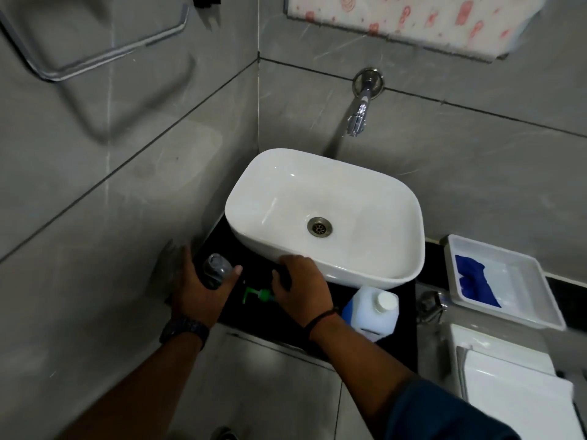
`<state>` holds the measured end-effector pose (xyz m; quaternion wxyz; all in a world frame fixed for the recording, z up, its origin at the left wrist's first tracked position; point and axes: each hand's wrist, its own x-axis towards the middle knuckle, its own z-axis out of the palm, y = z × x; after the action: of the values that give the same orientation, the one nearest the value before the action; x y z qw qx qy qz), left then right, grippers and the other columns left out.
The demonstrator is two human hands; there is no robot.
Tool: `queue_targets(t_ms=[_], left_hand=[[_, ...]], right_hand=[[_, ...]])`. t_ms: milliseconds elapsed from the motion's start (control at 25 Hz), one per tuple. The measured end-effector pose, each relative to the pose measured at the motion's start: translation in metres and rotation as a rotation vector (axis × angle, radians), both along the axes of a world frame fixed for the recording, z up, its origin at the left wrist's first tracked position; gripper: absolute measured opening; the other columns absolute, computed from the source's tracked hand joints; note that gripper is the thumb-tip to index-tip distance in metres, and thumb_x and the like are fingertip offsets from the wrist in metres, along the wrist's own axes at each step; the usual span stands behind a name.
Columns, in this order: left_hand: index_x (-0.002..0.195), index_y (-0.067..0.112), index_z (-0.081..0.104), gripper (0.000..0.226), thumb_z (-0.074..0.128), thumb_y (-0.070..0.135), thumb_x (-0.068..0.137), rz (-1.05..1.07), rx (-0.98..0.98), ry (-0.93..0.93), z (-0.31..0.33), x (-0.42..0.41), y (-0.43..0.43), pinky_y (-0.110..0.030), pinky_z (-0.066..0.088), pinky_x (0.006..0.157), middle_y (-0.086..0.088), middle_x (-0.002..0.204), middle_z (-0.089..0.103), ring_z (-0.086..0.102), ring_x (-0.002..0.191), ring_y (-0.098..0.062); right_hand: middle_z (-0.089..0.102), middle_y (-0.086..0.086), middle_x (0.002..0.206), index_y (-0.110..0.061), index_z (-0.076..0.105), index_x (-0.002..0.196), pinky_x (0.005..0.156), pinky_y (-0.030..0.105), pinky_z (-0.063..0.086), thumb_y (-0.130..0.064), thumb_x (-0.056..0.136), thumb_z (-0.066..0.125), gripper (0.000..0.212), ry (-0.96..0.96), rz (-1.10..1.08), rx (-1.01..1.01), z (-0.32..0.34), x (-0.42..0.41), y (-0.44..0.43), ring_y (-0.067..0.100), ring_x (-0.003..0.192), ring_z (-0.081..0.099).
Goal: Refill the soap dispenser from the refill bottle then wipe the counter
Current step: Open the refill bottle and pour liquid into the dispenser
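Left hand [198, 289]: fingers wrapped around dispenser [216, 269]. Right hand [300, 289]: fingers curled over green pump [258, 295], grip unclear.

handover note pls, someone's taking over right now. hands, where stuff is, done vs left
Left hand: wrapped around the clear soap dispenser bottle on the black counter, pump off.
Right hand: over the counter by the green pump head, which lies flat; can't tell if it is gripping anything.
Refill bottle: upright right of the hands, white cap on.
Blue cloth: in the white tray at right.
Done: pump removed.
Left: uncap refill, pour, refit pump, wipe counter.
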<state>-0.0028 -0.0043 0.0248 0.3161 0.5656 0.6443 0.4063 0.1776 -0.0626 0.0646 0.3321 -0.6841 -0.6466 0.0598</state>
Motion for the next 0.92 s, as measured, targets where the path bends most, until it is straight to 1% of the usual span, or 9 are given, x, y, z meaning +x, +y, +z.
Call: queue_targets(t_ms=[120, 280, 360, 440, 520, 600, 680, 800, 920], left_hand=[[0.142, 0.022, 0.024, 0.111, 0.049, 0.086, 0.056, -0.002, 0.201, 0.135, 0.041, 0.024, -0.009, -0.049, 0.032, 0.106, -0.013, 0.147, 0.036, 0.031, 0.134, -0.032], [0.130, 0.016, 0.046, 0.089, 0.057, 0.075, 0.064, -0.106, 0.449, 0.214, 0.080, 0.080, -0.034, -0.045, 0.037, 0.102, -0.011, 0.134, 0.052, 0.042, 0.127, -0.029], [0.117, 0.019, 0.057, 0.077, 0.060, 0.074, 0.063, -0.240, 0.459, 0.181, 0.085, 0.111, -0.055, -0.035, 0.043, 0.095, -0.004, 0.120, 0.060, 0.051, 0.114, -0.020], [0.110, 0.026, 0.060, 0.072, 0.064, 0.075, 0.058, -0.467, 0.281, 0.195, 0.087, 0.137, -0.069, -0.027, 0.045, 0.087, 0.004, 0.112, 0.061, 0.055, 0.102, -0.013], [0.113, 0.026, 0.060, 0.073, 0.073, 0.068, 0.055, -0.680, 0.114, 0.238, 0.084, 0.159, -0.075, -0.024, 0.044, 0.081, 0.006, 0.109, 0.060, 0.055, 0.093, -0.010], [0.119, 0.023, 0.058, 0.074, 0.078, 0.057, 0.058, -0.811, 0.081, 0.301, 0.079, 0.174, -0.078, -0.023, 0.042, 0.079, 0.003, 0.111, 0.060, 0.051, 0.088, -0.009], [0.122, 0.021, 0.056, 0.066, 0.078, 0.047, 0.065, -0.881, 0.107, 0.342, 0.072, 0.183, -0.078, -0.023, 0.040, 0.082, 0.000, 0.115, 0.060, 0.052, 0.094, -0.014], [0.124, 0.023, 0.055, 0.051, 0.071, 0.036, 0.078, -0.947, 0.103, 0.326, 0.065, 0.189, -0.078, -0.021, 0.034, 0.089, 0.000, 0.125, 0.058, 0.050, 0.111, -0.020], [0.123, 0.025, 0.057, 0.044, 0.069, 0.026, 0.081, -0.966, 0.126, 0.288, 0.062, 0.194, -0.081, -0.024, 0.036, 0.094, -0.001, 0.127, 0.059, 0.050, 0.115, -0.020]], right_hand=[[0.069, 0.009, 0.090, -0.006, 0.065, 0.098, 0.076, 0.027, 0.046, -0.013, 0.078, 0.069, 0.021, 0.114, -0.105, 0.319, 0.052, 0.031, -0.017, 0.024, 0.078, 0.060], [0.065, -0.001, 0.092, -0.019, 0.060, 0.100, 0.065, 0.020, 0.046, -0.019, 0.078, 0.059, 0.022, 0.429, -0.318, 0.422, 0.084, 0.100, -0.060, 0.017, 0.075, 0.058], [0.065, 0.002, 0.088, -0.017, 0.060, 0.098, 0.064, 0.017, 0.043, -0.014, 0.074, 0.058, 0.024, 0.433, -0.410, 0.341, 0.071, 0.135, -0.095, 0.020, 0.074, 0.059], [0.066, 0.008, 0.089, -0.015, 0.061, 0.096, 0.069, 0.020, 0.044, -0.004, 0.072, 0.062, 0.027, 0.434, -0.421, 0.148, 0.045, 0.161, -0.125, 0.023, 0.076, 0.060], [0.065, 0.008, 0.099, -0.019, 0.059, 0.102, 0.079, 0.031, 0.051, -0.002, 0.069, 0.069, 0.038, 0.482, -0.324, -0.133, 0.017, 0.173, -0.144, 0.023, 0.088, 0.062], [0.062, 0.004, 0.109, -0.023, 0.055, 0.113, 0.089, 0.038, 0.052, -0.012, 0.065, 0.079, 0.054, 0.506, -0.205, -0.340, -0.004, 0.170, -0.149, 0.022, 0.101, 0.061], [0.062, -0.002, 0.113, -0.027, 0.053, 0.117, 0.090, 0.034, 0.052, -0.021, 0.058, 0.086, 0.068, 0.545, -0.167, -0.395, -0.018, 0.161, -0.145, 0.018, 0.105, 0.060], [0.058, -0.020, 0.107, -0.039, 0.047, 0.116, 0.080, 0.011, 0.046, -0.026, 0.053, 0.091, 0.078, 0.560, -0.175, -0.358, -0.029, 0.151, -0.132, 0.001, 0.099, 0.057], [0.058, -0.017, 0.110, -0.039, 0.046, 0.121, 0.084, 0.018, 0.045, -0.026, 0.054, 0.091, 0.081, 0.565, -0.192, -0.314, -0.036, 0.149, -0.123, 0.005, 0.102, 0.056]])
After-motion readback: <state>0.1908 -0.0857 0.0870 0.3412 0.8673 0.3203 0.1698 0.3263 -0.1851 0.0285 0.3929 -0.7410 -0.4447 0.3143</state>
